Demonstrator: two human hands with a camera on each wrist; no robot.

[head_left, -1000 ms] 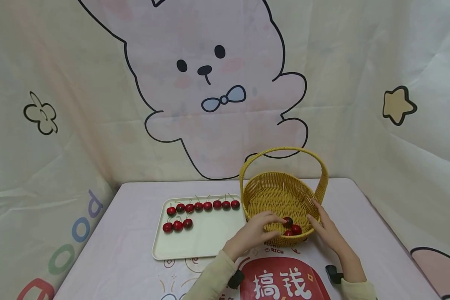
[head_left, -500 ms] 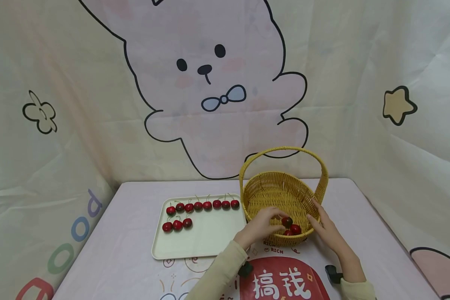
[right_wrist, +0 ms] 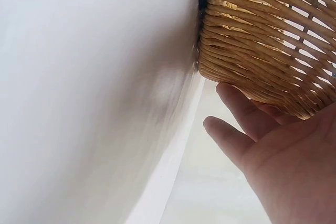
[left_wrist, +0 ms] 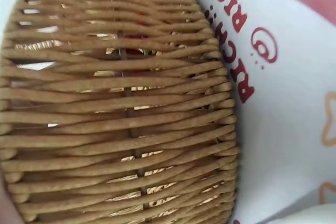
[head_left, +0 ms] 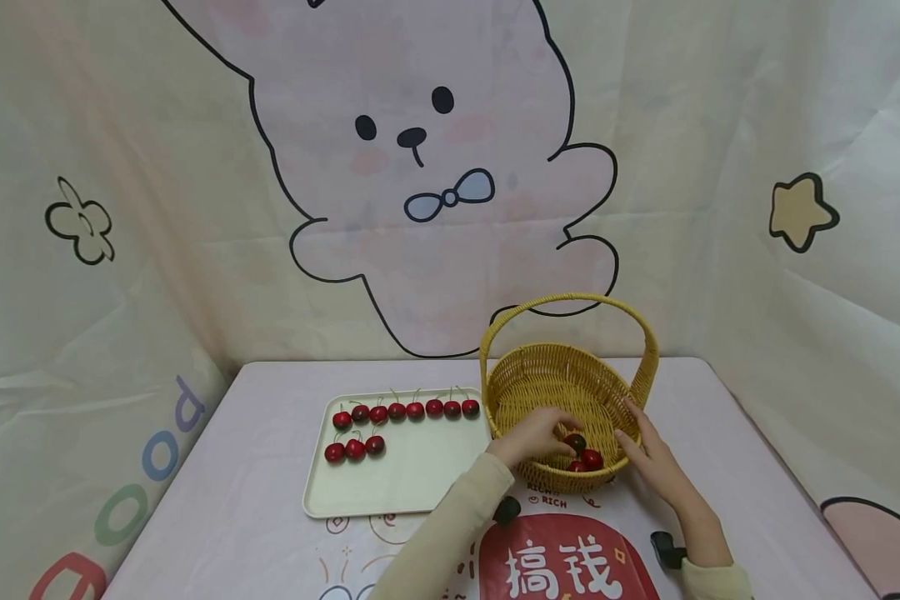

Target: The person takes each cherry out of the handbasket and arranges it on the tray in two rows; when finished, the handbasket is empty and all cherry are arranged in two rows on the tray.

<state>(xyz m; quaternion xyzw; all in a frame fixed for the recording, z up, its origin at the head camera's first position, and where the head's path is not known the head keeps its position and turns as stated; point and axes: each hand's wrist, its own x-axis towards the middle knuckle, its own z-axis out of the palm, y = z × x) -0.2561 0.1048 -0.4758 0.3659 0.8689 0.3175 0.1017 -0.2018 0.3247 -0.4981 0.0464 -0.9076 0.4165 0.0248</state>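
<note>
A yellow wicker basket (head_left: 558,375) with a tall handle stands at the table's right rear. Several red cherries lie at its near side, among them a dark cherry (head_left: 575,443) and a brighter cherry (head_left: 591,459). My left hand (head_left: 536,435) reaches over the left rim, its bent fingers and thumb right by the dark cherry; whether they pinch it is too small to tell. My right hand (head_left: 652,462) holds the basket's right rim. The right wrist view shows that hand's fingers (right_wrist: 231,137) along the outer wicker wall, two spread apart. Only wicker wall (left_wrist: 121,129) fills the left wrist view.
A pale tray (head_left: 405,492) lies left of the basket, nearly touching it. On it a full back row of cherries (head_left: 416,411) and a shorter second row (head_left: 355,450) stand stems up. Cloth walls (head_left: 450,275) enclose the table's back and sides.
My left hand has shifted slightly right and its wrist has swung round, with the fingers closer about the dark cherry. The right hand, basket and tray cherries stay put.
</note>
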